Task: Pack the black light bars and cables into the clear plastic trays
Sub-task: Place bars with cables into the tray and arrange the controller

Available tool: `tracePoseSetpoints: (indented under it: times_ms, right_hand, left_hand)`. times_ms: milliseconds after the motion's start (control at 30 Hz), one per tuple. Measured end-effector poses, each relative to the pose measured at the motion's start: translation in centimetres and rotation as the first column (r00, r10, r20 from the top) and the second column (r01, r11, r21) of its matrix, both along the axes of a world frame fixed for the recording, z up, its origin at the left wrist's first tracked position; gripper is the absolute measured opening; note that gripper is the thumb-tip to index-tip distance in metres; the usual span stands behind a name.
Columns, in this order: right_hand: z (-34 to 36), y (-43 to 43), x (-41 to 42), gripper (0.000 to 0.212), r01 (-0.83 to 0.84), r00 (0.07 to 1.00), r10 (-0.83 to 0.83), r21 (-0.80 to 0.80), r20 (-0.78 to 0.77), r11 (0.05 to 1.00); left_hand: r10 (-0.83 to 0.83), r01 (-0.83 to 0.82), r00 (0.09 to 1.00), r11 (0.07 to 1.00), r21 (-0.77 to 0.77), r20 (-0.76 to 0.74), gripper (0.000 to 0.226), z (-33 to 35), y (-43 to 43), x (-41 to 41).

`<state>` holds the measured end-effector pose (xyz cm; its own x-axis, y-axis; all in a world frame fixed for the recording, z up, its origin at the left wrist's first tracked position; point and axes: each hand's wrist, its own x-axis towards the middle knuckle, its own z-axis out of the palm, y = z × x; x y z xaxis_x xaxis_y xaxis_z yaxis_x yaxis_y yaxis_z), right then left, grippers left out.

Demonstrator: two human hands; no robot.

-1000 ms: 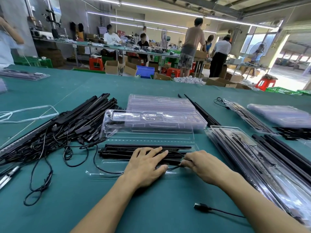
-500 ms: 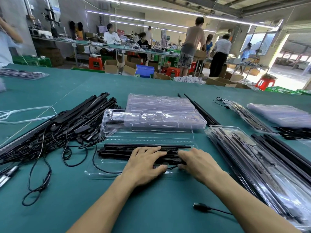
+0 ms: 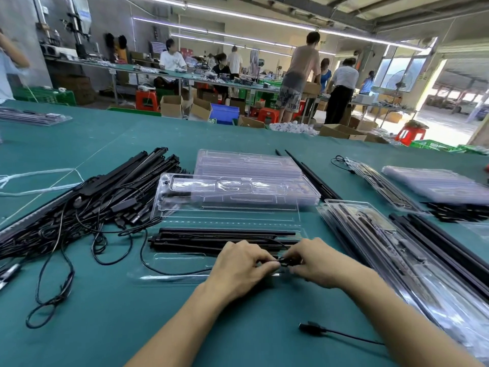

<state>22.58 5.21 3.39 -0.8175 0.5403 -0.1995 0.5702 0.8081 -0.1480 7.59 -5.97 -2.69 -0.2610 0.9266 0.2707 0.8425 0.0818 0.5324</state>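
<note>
An open clear plastic tray [image 3: 172,272] lies in front of me on the green table, its lid [image 3: 227,197] folded back. Black light bars [image 3: 211,238] lie in its far slots. My left hand [image 3: 242,268] and my right hand [image 3: 320,263] meet at the tray's near right part, both pinching a small black piece of the cable [image 3: 287,261] between their fingertips. A thin black cable [image 3: 158,266] loops from the tray's left side across its near compartment.
A big pile of loose black bars and tangled cables [image 3: 79,207] fills the left. Empty clear trays [image 3: 246,162] are stacked behind. Packed trays [image 3: 397,260] and more bars [image 3: 449,247] lie to the right. A loose plug [image 3: 312,327] lies near my right forearm. People work at far benches.
Both hands have left the bars, where they lay flat, and drawn slightly toward me. Their fingers have curled and now pinch the small cable piece between them.
</note>
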Motion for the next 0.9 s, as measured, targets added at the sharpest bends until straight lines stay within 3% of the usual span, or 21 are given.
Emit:
tracePoseSetpoints:
  times_ms: [67,167,333,433,567,700,800,900]
  right_hand:
    - [0.2,0.9,1.2,0.033,-0.048,0.999,0.046,-0.076,-0.024,0.996]
    - [-0.7,2.0,2.4,0.030,-0.059,0.993,0.055,-0.037,-0.104,0.998]
    - [-1.8,2.2,2.7,0.031,-0.121,0.980,0.111,-0.056,-0.165,0.991]
    - [-2.3,2.2,2.5,0.029,-0.140,0.971,0.127,-0.049,-0.205,0.989]
    - [-3.0,2.1,2.4,0.016,-0.074,0.961,0.057,-0.053,-0.269,0.996]
    - [-3.0,1.9,2.3,0.017,-0.042,0.962,0.018,-0.082,-0.274,0.996]
    - [-2.8,2.0,2.2,0.007,0.010,0.957,-0.057,-0.165,-0.285,0.986]
    - [-2.7,2.0,2.2,0.020,0.063,0.950,-0.132,-0.238,-0.283,0.969]
  left_hand:
    - [-0.028,0.025,0.998,0.999,-0.039,-0.064,0.036,0.1,0.1,0.0]
    - [-0.034,0.028,0.997,0.997,-0.078,-0.073,0.029,0.2,0.1,-0.1]
    - [-0.052,0.037,0.987,0.994,-0.101,-0.149,0.061,0.4,-0.2,0.6]
    - [-0.055,0.043,0.991,0.994,-0.098,-0.118,0.076,0.6,-0.4,0.7]
    - [-0.005,-0.007,0.986,0.998,-0.069,-0.167,0.058,0.9,-0.1,1.2]
    - [0.122,-0.121,0.991,0.992,-0.031,0.054,0.074,1.5,0.4,2.2]
    - [0.126,-0.126,0.984,0.992,-0.015,0.126,0.049,1.8,0.8,2.5]
    - [0.136,-0.136,0.983,0.991,-0.009,0.122,0.037,2.1,1.0,2.2]
